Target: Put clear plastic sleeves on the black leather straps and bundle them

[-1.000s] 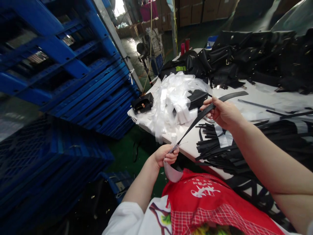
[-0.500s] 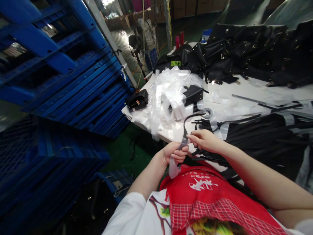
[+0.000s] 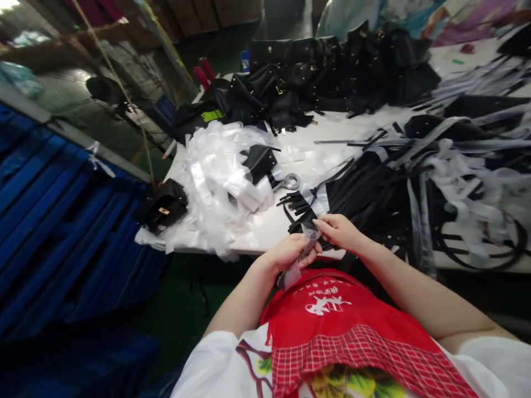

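Observation:
In front of my red apron, my left hand is closed around a clear plastic sleeve, whose loose end hangs below the fingers. A dark strap shows through the plastic and loops onto the table edge beyond. Just to the right, my right hand pinches at the sleeve's upper end with thumb and forefinger; exactly what lies between those fingertips is too small to make out. Beside my right hand lies a thick bundle of black straps. A pile of clear plastic strips is heaped to the left.
Black bags with metal fittings line the back of the white table. A small black bag sits at its left corner. Blue pallets are stacked at left, near a fan. Another person's arm shows at far right.
My view has turned to the right, bringing more straps and another person into sight. My hands stay together on the sleeve. The strap's free part has dropped lower, nearer my hands.

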Tool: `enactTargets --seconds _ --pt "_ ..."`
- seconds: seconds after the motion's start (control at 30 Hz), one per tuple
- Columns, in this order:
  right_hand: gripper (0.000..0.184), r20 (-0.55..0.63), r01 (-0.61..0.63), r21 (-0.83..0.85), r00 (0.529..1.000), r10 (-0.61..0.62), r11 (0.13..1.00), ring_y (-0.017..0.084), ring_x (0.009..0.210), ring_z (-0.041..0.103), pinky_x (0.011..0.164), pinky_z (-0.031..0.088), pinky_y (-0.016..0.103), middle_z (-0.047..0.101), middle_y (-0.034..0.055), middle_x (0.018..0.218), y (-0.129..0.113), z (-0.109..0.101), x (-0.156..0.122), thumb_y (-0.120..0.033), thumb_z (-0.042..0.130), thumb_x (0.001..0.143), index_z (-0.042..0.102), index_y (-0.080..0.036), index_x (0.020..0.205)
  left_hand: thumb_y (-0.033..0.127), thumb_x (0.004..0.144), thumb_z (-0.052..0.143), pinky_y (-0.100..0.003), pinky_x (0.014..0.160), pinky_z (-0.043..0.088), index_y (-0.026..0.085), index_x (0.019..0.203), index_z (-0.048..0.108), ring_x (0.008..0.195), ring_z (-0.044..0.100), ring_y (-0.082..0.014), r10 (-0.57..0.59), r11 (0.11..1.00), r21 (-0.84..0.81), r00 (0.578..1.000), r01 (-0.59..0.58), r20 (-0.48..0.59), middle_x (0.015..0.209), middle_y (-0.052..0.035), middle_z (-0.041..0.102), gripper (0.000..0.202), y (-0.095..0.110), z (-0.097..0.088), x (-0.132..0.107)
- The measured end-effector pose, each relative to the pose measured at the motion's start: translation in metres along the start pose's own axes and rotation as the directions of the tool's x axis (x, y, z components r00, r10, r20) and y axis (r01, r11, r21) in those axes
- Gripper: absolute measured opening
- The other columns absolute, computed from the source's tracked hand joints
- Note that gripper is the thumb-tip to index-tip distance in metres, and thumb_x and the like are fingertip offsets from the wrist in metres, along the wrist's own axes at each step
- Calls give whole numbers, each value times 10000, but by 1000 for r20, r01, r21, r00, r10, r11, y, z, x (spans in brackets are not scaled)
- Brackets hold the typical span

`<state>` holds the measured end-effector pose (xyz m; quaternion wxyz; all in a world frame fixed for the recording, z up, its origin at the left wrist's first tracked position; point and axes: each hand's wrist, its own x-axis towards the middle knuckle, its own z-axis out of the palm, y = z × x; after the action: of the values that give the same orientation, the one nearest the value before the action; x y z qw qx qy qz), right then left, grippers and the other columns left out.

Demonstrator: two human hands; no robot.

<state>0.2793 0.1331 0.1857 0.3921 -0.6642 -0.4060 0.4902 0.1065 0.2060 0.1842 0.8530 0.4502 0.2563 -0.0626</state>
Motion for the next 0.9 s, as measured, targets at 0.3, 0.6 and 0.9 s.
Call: enactTargets --seconds 0.3,0.6,0.9 --pt "517 -511 125 276 859 35 953 67 406 374 373 283 206 462 -26 510 24 -95 -7 -661 622 811 501 -191 633 647 868 496 -207 404 229 126 964 616 366 333 -53 54 989 139 999 -54 6 521 44 503 543 47 43 85" --pt "457 -750 248 277 660 48 928 79 424 385 400 289 237 460 -24 545 69 -212 -5 -566 597 880 483 -203 627 541 967 384 -214 418 296 157 1139 600 379 386 -91 148 836 521 985 -172 88 536 31 588 474 86 107 228" --pt "469 -904 302 327 377 202 896 74 420 346 389 249 229 418 -38 527 135 -310 -26 -547 584 888 434 -201 609 549 976 354 -205 385 300 177 1220 558 336 389 -91 90 782 604 986 -156 138 559 33 612 490 114 164 349"
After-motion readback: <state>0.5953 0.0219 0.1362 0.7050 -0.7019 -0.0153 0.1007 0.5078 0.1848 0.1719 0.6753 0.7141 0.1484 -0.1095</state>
